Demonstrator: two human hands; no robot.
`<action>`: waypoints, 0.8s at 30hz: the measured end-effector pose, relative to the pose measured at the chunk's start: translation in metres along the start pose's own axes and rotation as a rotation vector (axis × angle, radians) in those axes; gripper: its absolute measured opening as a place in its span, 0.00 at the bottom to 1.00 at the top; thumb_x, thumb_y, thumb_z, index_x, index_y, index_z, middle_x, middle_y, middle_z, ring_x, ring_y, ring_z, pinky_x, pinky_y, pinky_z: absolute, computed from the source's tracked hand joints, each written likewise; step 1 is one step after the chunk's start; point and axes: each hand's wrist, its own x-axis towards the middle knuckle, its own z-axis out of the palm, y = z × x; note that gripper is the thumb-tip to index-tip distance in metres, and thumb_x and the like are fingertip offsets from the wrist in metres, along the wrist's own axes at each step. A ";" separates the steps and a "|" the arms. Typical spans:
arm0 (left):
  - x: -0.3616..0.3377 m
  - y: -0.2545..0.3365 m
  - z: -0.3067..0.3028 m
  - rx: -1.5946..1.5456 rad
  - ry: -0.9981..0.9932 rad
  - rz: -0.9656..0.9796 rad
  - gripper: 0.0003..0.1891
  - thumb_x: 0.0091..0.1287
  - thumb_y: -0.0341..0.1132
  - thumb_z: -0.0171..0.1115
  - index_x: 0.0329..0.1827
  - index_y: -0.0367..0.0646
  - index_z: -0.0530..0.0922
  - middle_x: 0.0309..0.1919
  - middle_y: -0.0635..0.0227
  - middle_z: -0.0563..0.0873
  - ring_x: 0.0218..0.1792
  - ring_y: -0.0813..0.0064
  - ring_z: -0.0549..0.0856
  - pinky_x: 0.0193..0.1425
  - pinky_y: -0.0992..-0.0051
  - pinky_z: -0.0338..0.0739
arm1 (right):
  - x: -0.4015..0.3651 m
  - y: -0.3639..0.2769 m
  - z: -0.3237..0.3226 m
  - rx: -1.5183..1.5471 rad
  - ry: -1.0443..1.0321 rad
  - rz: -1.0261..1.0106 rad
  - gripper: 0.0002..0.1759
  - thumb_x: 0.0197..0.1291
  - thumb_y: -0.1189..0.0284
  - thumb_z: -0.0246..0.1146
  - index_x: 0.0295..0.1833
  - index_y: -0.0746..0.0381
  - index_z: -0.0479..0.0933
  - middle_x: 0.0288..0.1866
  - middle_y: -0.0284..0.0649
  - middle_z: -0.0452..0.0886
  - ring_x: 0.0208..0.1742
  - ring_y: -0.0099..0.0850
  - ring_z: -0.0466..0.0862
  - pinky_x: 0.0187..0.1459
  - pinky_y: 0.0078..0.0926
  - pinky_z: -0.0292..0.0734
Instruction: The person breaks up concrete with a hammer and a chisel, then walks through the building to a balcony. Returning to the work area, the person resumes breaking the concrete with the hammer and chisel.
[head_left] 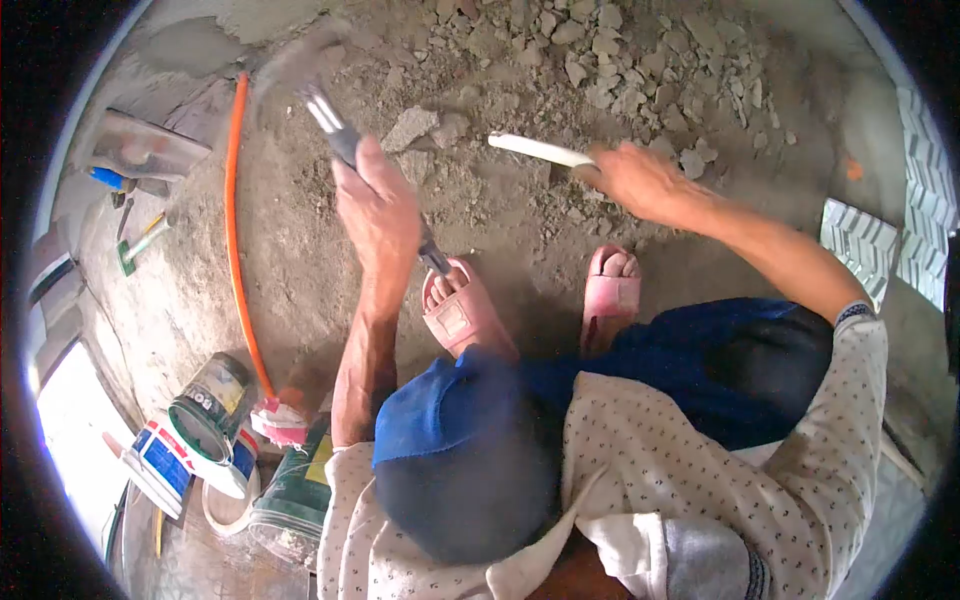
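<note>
My left hand (380, 210) is wrapped round the dark grip of a hammer-like tool (343, 138); its shiny metal shaft points up and left, and its far end is blurred. The handle's lower end sticks out below the hand, above the left foot. My right hand (645, 185) is closed on one end of a narrow white bar (540, 150), which points left over the dusty ground. Grey rubble chunks (412, 129) lie between the two hands. More broken pieces (640, 70) are spread at the top right.
Pink sandals (470, 317) are on both feet. An orange handle (238, 230) runs down the left to a pink-white head. Buckets (210, 400) stand at the lower left. Trowels (125, 180) and a green scraper (128, 257) lie farther left. Patterned tiles (858, 245) are at the right.
</note>
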 end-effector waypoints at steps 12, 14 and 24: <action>0.003 0.004 -0.021 0.097 -0.185 -0.113 0.24 0.72 0.51 0.45 0.41 0.34 0.72 0.24 0.47 0.81 0.29 0.47 0.83 0.33 0.53 0.73 | 0.001 -0.011 -0.010 0.012 -0.063 0.081 0.23 0.67 0.55 0.53 0.43 0.67 0.76 0.30 0.55 0.81 0.34 0.53 0.83 0.36 0.49 0.78; 0.000 -0.013 -0.008 0.008 -0.055 -0.100 0.24 0.73 0.51 0.44 0.42 0.34 0.71 0.21 0.50 0.80 0.28 0.50 0.83 0.34 0.53 0.73 | 0.003 -0.013 -0.013 0.003 -0.056 0.066 0.23 0.67 0.55 0.53 0.42 0.67 0.77 0.31 0.55 0.81 0.35 0.53 0.83 0.36 0.49 0.78; 0.001 -0.013 -0.021 0.281 -0.236 0.029 0.23 0.72 0.50 0.47 0.39 0.32 0.73 0.30 0.38 0.80 0.33 0.38 0.80 0.36 0.52 0.72 | 0.002 -0.013 -0.009 -0.033 -0.059 0.068 0.23 0.66 0.55 0.54 0.39 0.67 0.77 0.32 0.56 0.81 0.36 0.53 0.83 0.36 0.48 0.79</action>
